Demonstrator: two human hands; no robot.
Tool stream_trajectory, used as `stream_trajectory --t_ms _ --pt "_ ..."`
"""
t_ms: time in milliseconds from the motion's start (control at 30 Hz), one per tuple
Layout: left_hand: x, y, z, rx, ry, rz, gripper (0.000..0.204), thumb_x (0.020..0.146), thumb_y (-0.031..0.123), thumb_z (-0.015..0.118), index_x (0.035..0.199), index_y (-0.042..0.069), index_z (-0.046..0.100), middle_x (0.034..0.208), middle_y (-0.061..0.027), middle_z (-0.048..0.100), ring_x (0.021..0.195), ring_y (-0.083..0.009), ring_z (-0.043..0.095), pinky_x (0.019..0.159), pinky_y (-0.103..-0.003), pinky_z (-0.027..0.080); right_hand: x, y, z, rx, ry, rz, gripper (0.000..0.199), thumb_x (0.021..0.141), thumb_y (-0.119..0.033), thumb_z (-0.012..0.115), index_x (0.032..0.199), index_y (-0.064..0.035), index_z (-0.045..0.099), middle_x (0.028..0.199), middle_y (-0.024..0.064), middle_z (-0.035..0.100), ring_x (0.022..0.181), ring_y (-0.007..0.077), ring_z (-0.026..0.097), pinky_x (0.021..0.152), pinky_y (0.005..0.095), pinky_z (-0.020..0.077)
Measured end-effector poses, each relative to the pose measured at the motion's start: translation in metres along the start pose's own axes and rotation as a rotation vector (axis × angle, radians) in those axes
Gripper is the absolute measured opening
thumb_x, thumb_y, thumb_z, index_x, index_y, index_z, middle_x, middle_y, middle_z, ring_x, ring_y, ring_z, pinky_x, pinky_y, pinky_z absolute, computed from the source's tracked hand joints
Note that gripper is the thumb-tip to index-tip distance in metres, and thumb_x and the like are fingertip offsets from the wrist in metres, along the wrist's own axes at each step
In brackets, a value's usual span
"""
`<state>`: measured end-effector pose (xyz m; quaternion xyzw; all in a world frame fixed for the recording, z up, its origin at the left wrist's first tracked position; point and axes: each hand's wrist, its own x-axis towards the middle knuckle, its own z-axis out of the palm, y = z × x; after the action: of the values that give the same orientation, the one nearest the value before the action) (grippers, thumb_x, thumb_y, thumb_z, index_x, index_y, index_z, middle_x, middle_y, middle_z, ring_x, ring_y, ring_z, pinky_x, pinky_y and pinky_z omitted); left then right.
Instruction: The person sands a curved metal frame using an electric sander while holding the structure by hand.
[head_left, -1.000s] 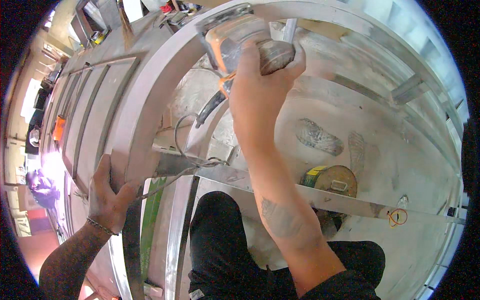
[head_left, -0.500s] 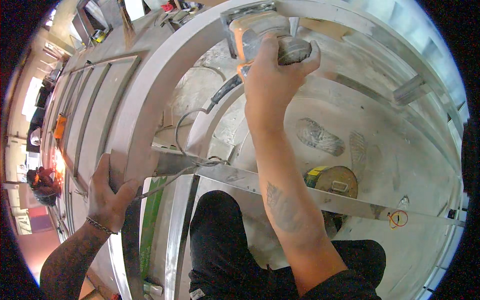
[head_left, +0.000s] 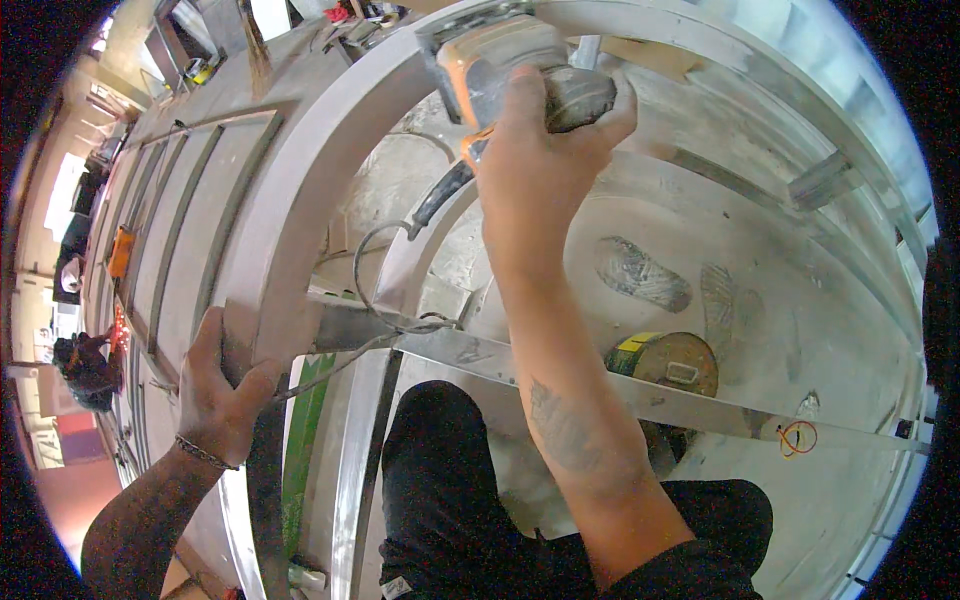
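Sander (head_left: 510, 70), grey with an orange body, sits at the top of the view on the curved metal frame (head_left: 300, 180), and the right hand (head_left: 545, 150) wraps it from above, grip closed firmly around its rounded top. Its black power cord (head_left: 385, 270) runs down from below that grip, loops, and passes along a flat metal bar (head_left: 640, 390) that crosses under the right forearm. The left hand (head_left: 225, 390) clamps the outer edge of the same curved frame, well down and to the left of the sander, fingers over the top face and thumb along the rim; a bracelet (head_left: 200, 452) sits at its wrist. Below and right of the right grip, a dusty round can (head_left: 665, 365) with a yellow label rests on the pale floor (head_left: 800, 320), beside dusty footprints. A small coil of orange wire (head_left: 797, 437) lies at the bar's far right end.
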<state>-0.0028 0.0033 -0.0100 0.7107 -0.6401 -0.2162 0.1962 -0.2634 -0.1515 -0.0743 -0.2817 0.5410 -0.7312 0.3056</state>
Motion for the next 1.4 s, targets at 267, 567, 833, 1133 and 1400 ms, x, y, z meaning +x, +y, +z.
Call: stream_trajectory --t_ms 267,567,833,1133,1400 --pt "-0.003 -0.007 0.003 -0.020 0.003 -0.030 0.062 0.079 0.036 0.074 0.121 -0.006 0.054 0.103 -0.0169 0.065 0.093 -0.0257 0.062 0.086 -0.040 0.052 -0.011 -0.003 0.001 0.042 0.000 -0.060 0.075 0.096 -0.015 0.065 0.151 0.0042 0.018 0.132 0.0288 0.048 0.105 0.0303 0.063 0.071 0.0387 0.0630" --pt "0.003 0.011 -0.003 0.051 -0.051 -0.046 0.051 0.078 0.033 0.072 0.112 -0.001 0.055 0.097 -0.0130 0.062 0.091 -0.0230 0.060 0.082 -0.039 0.051 0.005 0.011 0.003 0.138 0.038 -0.091 0.084 0.095 -0.020 0.070 0.157 -0.0027 0.017 0.131 0.0396 0.037 0.113 0.0501 0.055 0.100 0.0506 0.0513" --pt "0.001 0.002 0.001 -0.039 -0.022 0.004 0.047 0.078 0.032 0.072 0.108 0.000 0.054 0.092 -0.0100 0.061 0.085 -0.0217 0.058 0.078 -0.038 0.051 0.056 0.013 0.003 0.063 0.262 -0.237 0.074 0.093 -0.013 0.066 0.148 0.0087 0.020 0.129 0.0328 0.052 0.105 0.0345 0.066 0.083 0.0408 0.0611" --pt "0.003 -0.006 -0.001 0.010 -0.046 -0.044 0.051 0.078 0.037 0.072 0.109 0.000 0.055 0.096 -0.0124 0.061 0.088 -0.0226 0.059 0.081 -0.039 0.050 0.070 0.003 -0.005 0.178 0.337 -0.221 0.070 0.093 -0.008 0.064 0.147 0.0048 0.020 0.126 0.0364 0.051 0.101 0.0380 0.068 0.065 0.0409 0.0662" --pt "0.002 -0.002 0.003 -0.027 -0.006 0.003 0.052 0.076 0.035 0.071 0.111 -0.001 0.056 0.095 -0.0124 0.062 0.088 -0.0222 0.060 0.082 -0.038 0.051 0.028 0.004 0.004 0.078 0.128 -0.108 0.085 0.093 -0.018 0.071 0.155 0.0013 0.016 0.128 0.0394 0.039 0.106 0.0469 0.057 0.088 0.0491 0.0542"
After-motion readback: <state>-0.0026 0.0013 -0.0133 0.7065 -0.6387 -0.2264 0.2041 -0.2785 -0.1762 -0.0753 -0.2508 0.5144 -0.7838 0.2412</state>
